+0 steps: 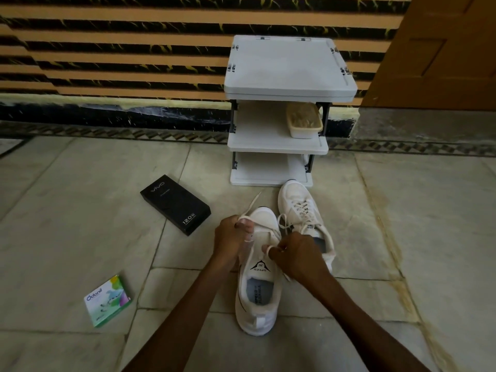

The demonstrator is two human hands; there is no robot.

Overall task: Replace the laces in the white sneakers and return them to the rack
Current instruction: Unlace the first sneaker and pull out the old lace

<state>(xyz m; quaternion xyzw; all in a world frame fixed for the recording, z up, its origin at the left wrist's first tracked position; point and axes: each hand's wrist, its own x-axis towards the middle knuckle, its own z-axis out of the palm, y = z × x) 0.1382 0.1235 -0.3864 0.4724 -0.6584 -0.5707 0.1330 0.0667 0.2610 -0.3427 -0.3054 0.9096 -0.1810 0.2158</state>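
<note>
White sneaker being laced: low white trainer with a black side stripe, flat on the grey stone-tile floor between the forearms, heel toward the person.
Long axis: runs heel to toe away from the person, toe aimed at the rack.
Lace: flat off-white cord crossing the eyelets near the toe. One free end sticks up and out past the left fist.
Left hand: fingers curled tight round the lace, just left of the toe.
Right hand: thumb and forefinger pinch the other run of lace, it seems, just above the tongue. The view there is small.
Key relation: both lace runs lie ahead of the fingers, toward the toe. The next open eyelets probably sit between the hands, closer to the right one.
Second white sneaker: already laced, just right of the first, toe near the rack's bottom shelf.
White plastic three-tier rack: against the striped wall.
Cream tub: on the middle shelf, holding something brownish, possibly a brush.
Black oblong carton: on the floor, left of the shoes.
Small green packet: further left, nearer the person.
</note>
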